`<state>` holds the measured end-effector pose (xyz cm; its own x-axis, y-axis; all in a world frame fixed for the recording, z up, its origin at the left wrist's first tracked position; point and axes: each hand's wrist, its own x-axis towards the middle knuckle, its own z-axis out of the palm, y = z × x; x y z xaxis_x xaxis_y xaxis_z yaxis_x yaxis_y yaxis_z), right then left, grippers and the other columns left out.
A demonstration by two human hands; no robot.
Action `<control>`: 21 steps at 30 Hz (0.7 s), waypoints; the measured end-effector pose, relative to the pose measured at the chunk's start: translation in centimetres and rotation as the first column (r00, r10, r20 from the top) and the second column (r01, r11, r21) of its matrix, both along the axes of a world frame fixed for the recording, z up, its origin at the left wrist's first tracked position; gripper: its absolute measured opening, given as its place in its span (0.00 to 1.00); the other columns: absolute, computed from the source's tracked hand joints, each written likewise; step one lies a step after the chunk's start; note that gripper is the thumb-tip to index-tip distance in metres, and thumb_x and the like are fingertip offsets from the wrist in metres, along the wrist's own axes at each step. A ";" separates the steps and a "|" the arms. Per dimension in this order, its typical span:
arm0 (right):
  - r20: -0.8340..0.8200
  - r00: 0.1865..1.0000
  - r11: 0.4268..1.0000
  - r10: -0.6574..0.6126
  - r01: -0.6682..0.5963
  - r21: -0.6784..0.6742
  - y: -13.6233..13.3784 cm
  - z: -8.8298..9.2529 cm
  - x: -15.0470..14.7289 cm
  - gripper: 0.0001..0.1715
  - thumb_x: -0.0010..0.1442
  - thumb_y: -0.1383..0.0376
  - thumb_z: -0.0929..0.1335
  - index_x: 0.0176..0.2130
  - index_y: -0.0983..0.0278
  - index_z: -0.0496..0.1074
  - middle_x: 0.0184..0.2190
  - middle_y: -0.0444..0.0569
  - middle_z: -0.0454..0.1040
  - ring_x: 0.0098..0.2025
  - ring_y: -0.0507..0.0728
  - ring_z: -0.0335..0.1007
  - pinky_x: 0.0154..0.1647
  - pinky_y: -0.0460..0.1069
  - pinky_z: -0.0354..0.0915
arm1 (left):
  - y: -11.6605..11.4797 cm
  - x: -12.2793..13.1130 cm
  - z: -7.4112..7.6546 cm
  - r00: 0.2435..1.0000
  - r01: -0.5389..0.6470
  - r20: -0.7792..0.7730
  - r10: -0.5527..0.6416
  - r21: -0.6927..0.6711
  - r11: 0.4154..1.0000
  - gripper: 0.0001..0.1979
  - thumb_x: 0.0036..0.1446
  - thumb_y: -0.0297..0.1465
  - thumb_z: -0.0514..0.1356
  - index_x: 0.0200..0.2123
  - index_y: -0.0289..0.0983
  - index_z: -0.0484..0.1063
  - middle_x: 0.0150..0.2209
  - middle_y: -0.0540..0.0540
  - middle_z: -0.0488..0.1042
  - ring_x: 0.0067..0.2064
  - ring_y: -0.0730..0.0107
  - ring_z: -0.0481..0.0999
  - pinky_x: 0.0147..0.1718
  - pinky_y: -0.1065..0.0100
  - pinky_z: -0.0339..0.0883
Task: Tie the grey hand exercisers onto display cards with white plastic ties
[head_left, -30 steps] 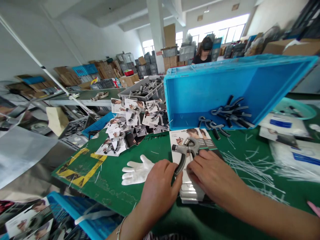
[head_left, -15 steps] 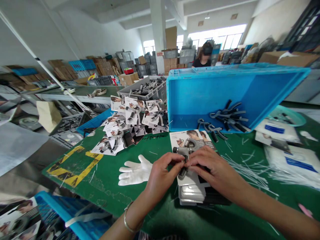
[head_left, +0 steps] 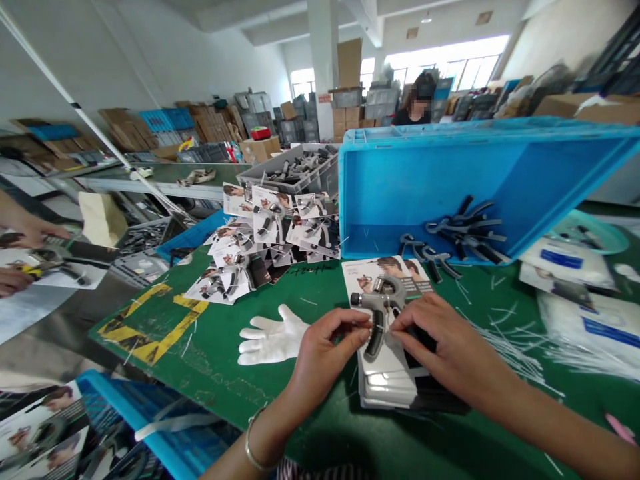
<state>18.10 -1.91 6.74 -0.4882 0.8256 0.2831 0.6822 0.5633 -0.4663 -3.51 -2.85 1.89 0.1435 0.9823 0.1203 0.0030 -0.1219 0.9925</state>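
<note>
A grey and black hand grip strengthener (head_left: 383,297) lies on a printed backing card (head_left: 357,273), on top of a stack of similar cards. A thin white cable tie (head_left: 379,327) crosses its curved handle. On the left side of that handle, my left hand (head_left: 330,353) has thumb and forefinger closed on the tie. From the right, my right hand (head_left: 435,333) pinches the tie close to the second handle, which it partly covers. A white glove (head_left: 275,337) lies flat beside my left hand.
A blue crate (head_left: 425,173) on its side holds several grip strengtheners (head_left: 465,230). Carded ones (head_left: 270,227) are piled behind the glove. Loose cable ties (head_left: 515,353) and bagged ties (head_left: 605,327) lie right. At far left, a co-worker's hands (head_left: 30,223) hold a carded strengthener and a yellow-handled tool.
My right hand has shifted slightly right, away from my left, uncovering more of the handle and tie. A co-worker's hands with a carded strengthener have come into view at far left.
</note>
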 end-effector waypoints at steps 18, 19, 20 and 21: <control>0.041 0.996 0.995 0.085 -0.087 0.054 0.4 0.4 -0.5 0.06 0.66 0.67 0.66 0.34 0.60 0.69 0.33 0.48 0.74 0.40 0.61 0.65 0.41 0.56 0.62 | 0.4 0.2 0.7 1.000 -0.009 0.005 0.009 -0.064 0.998 0.07 0.55 0.34 0.68 0.37 0.37 0.79 0.35 0.46 0.81 0.36 0.68 0.78 0.38 0.69 0.72; 0.041 0.995 0.994 0.089 -0.091 0.053 0.5 0.4 -0.6 0.06 0.67 0.67 0.66 0.34 0.60 0.69 0.33 0.48 0.74 0.40 0.61 0.65 0.40 0.56 0.62 | 0.4 0.2 0.7 1.000 0.000 -0.012 -0.001 -0.053 0.999 0.07 0.55 0.33 0.68 0.37 0.37 0.80 0.35 0.46 0.81 0.37 0.68 0.78 0.39 0.69 0.72; 0.041 0.995 0.994 0.095 -0.098 0.054 0.5 0.4 -0.7 0.06 0.67 0.66 0.66 0.35 0.61 0.70 0.33 0.48 0.74 0.40 0.61 0.65 0.40 0.56 0.62 | 0.5 0.2 0.8 0.999 0.012 -0.033 -0.014 -0.041 0.999 0.07 0.56 0.33 0.68 0.37 0.38 0.80 0.36 0.46 0.81 0.38 0.67 0.78 0.40 0.68 0.72; 0.040 0.994 0.993 0.102 -0.104 0.057 0.5 0.4 -0.8 0.06 0.67 0.66 0.66 0.35 0.61 0.70 0.33 0.48 0.74 0.40 0.61 0.65 0.41 0.56 0.62 | 0.5 0.1 0.9 0.998 0.026 -0.054 -0.027 -0.028 0.999 0.06 0.56 0.33 0.67 0.37 0.38 0.80 0.37 0.46 0.81 0.39 0.67 0.78 0.40 0.68 0.72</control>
